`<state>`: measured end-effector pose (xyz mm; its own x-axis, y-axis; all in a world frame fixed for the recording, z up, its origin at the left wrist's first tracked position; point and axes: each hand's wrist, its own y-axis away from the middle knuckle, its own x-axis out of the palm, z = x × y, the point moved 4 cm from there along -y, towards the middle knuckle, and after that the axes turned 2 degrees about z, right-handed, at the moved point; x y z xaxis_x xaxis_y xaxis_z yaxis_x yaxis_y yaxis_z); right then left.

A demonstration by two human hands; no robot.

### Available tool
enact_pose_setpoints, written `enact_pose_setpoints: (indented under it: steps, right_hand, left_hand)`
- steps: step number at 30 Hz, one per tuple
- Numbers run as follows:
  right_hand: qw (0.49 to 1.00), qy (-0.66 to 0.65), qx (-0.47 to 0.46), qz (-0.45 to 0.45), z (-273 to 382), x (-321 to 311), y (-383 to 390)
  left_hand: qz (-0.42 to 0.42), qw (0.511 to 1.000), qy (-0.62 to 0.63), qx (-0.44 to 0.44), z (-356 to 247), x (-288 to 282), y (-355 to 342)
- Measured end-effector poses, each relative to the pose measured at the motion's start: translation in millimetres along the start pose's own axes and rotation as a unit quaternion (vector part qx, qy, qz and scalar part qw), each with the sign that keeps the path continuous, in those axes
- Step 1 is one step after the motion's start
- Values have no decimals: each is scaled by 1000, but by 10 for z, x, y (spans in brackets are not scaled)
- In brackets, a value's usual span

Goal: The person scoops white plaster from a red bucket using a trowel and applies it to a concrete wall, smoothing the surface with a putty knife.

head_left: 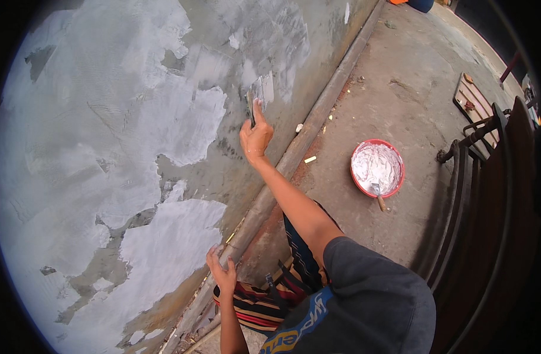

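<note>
My right hand (257, 138) is closed round a putty knife (256, 100), its index finger stretched along the tool. The knife's wide metal blade lies against the grey wall (188, 138), beside a fresh whitish smear. My left hand (222, 268) is lower down by the foot of the wall, fingers apart and holding nothing; whether its fingertips touch the wall I cannot tell. Patches of white putty (170, 236) cover much of the wall, with bare grey between them. On the ground to the right stands a red bowl (402, 171) of white putty, and a second putty knife (380, 199) leans in it.
A raised concrete ledge (309, 127) runs along the wall's foot. Small pale crumbs and a yellowish stick (310, 159) lie beside it on the concrete ground (341, 218). To the right is a dark wooden bench (489, 224), with a slatted wooden panel (476, 109) behind it.
</note>
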<state>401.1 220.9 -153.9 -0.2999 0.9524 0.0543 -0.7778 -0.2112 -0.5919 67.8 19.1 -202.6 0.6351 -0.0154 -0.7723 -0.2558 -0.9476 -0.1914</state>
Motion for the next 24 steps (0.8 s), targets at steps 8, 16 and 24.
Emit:
enact_pose_setpoints:
  steps: [8, 16, 24]
  right_hand:
    - [973, -65, 91, 199, -248, -812, -224]
    - [988, -69, 37, 136, -640, -387, -398]
    - [961, -22, -39, 273, -357, -838, -202]
  left_hand:
    - [92, 986, 130, 58, -72, 1126, -414]
    - [132, 971, 192, 62, 140, 1647, -218]
    - [151, 953, 262, 27, 11, 1759, -469]
